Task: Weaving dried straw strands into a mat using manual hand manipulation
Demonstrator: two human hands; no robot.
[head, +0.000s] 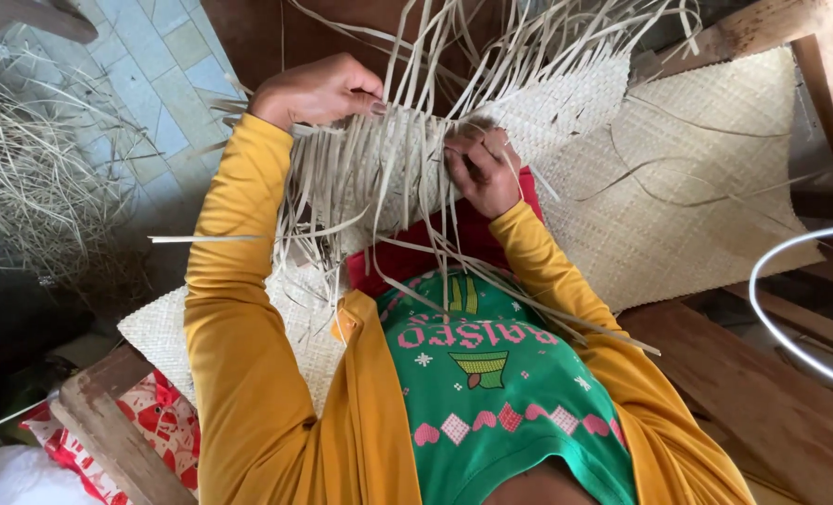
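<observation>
I see my left hand (318, 91) pinching pale dried-leaf strips (360, 173). My right hand (482, 173) grips more strips (loose ends) at the flat woven straw mat (678, 178).

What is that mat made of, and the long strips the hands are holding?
The mat looks woven from dried plant leaf, pale tan and matte, in a fine criss-cross. The strips held by the left hand and right hand look the same: flat, thin, bendy, possibly palm.

Pale tiled floor (168, 65), wooden planks (762, 393), heap of dry straw (23, 187), daylight
</observation>
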